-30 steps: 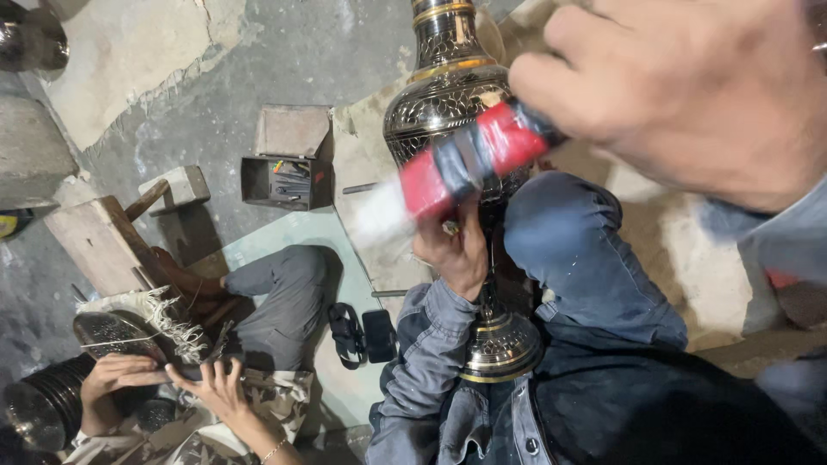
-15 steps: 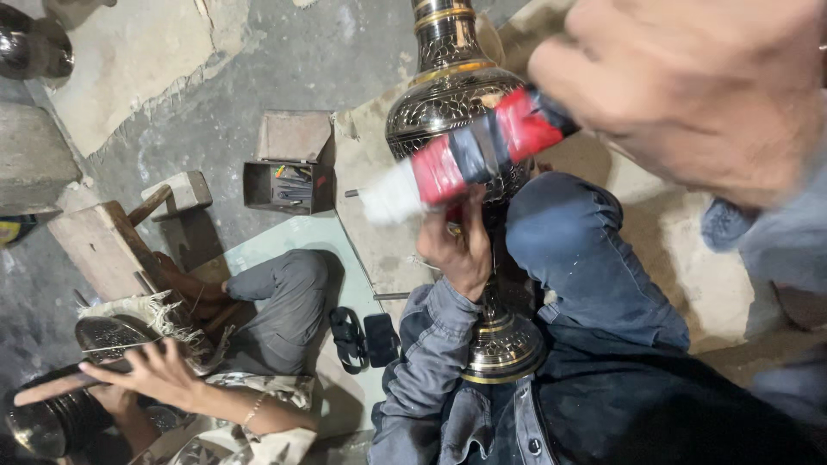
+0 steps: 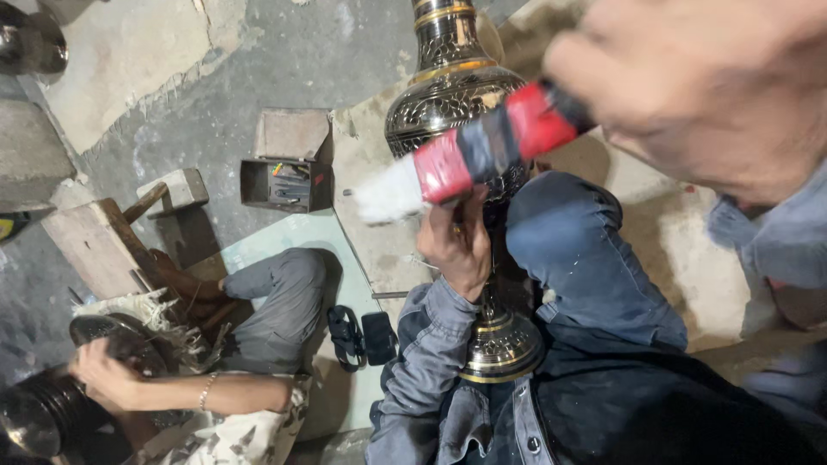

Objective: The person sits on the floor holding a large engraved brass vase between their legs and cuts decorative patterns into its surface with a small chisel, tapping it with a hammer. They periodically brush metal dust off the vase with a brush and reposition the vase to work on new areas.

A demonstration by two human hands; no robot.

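Head view: only one camera here, looking straight down at a rough concrete floor (image 3: 258, 69).
Right hand (image 3: 715, 86): huge and blurry at the top right, fingers wrapped tight around the handle end of a brush (image 3: 482, 155).
Brush: handle taped in red and grey bands, white bristles pointing left. It lies across the belly of the vase; can't tell for sure if the bristles actually touch the metal.
Left hand (image 3: 457, 250): right under the brush, fingers curled around the thin stem of the vase, holding it steady. Grey denim sleeve (image 3: 422, 362) runs down from it.
Vase (image 3: 452, 95): tall brass-and-dark engraved thing, lying lengthwise away from the person, round foot (image 3: 500, 349) near the jacket, neck going out the top edge. It sits between the left arm and the right knee (image 3: 577, 250) in blue jeans.
Other person (image 3: 250, 379): sitting on the floor at the lower left, grey trousers, bracelet on the wrist, one hand (image 3: 103, 379) on a dark round metal piece (image 3: 43, 413).
Floor stuff: small open metal box (image 3: 289, 176) with bits inside, well left of the vase; a wooden block (image 3: 177, 189) and a wooden plank (image 3: 90, 245) beside it; a pair of dark sandals (image 3: 362, 336) on a pale green sheet (image 3: 284, 237) between the two people.
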